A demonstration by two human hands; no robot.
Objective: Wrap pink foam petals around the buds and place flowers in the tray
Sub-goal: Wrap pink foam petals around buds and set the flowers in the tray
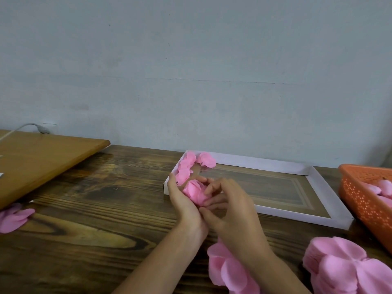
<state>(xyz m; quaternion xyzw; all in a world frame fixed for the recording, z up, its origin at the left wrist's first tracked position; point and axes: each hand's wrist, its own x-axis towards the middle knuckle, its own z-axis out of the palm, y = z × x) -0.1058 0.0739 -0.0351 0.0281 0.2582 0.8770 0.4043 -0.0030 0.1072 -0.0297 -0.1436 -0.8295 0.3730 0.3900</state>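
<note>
The white tray (275, 164) at centre right holds finished pink flowers (186, 168) in its upper-left corner, the orange basket (360, 200) at the right edge holds pink pieces (384, 185), and at the tray's near-left corner left hand (182, 200) and right hand (231, 204) close their grip round a foam flower (194, 193) above the bench (95, 209).

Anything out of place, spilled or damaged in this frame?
Nothing looks spilled or damaged. Only oddity: a few pink petals lie at the far left beside the wooden board, far from the petal stacks at the right.
</note>
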